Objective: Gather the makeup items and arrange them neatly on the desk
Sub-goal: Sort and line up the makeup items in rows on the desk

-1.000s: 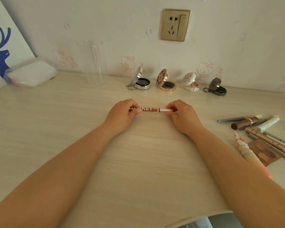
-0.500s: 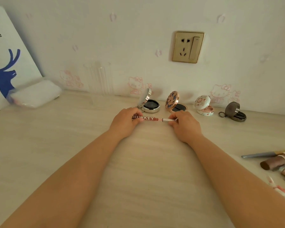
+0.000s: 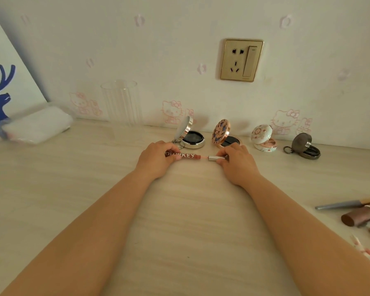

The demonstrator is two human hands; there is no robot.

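Head view: we are looking down at the pale wood-grain worktop (image 3: 51, 199), which is running back to a wall with pink cartoon-cat stickers and a gold wall socket (image 3: 241, 60); a white board with a blue deer print (image 3: 0, 99) is leaning at the far left, and a clear-wrapped white packet (image 3: 36, 126) is lying just beside its base; a ribbed clear glass (image 3: 121, 103) is standing upright near the wall. Our two bare forearms are reaching forward to the middle of the worktop; our left hand (image 3: 156, 160) is pinching the reddish-brown lip gloss tube (image 3: 183, 155), which is lying sideways with white lettering facing up; our right hand (image 3: 238, 162) is gripping the silver cap (image 3: 215, 158), which is sitting slightly apart from the tube with a thin pink stem showing between them. Four open compacts are sitting in a row just behind the hands: a silver compact (image 3: 190, 137), a floral compact with a rose-gold rim (image 3: 224, 134), a small white patterned compact (image 3: 264, 138), and a dark metal compact with a ring (image 3: 305, 147). Slender makeup sticks (image 3: 361, 212) are lying bunched at the right edge, well apart from the hands and partly cut off by the frame.
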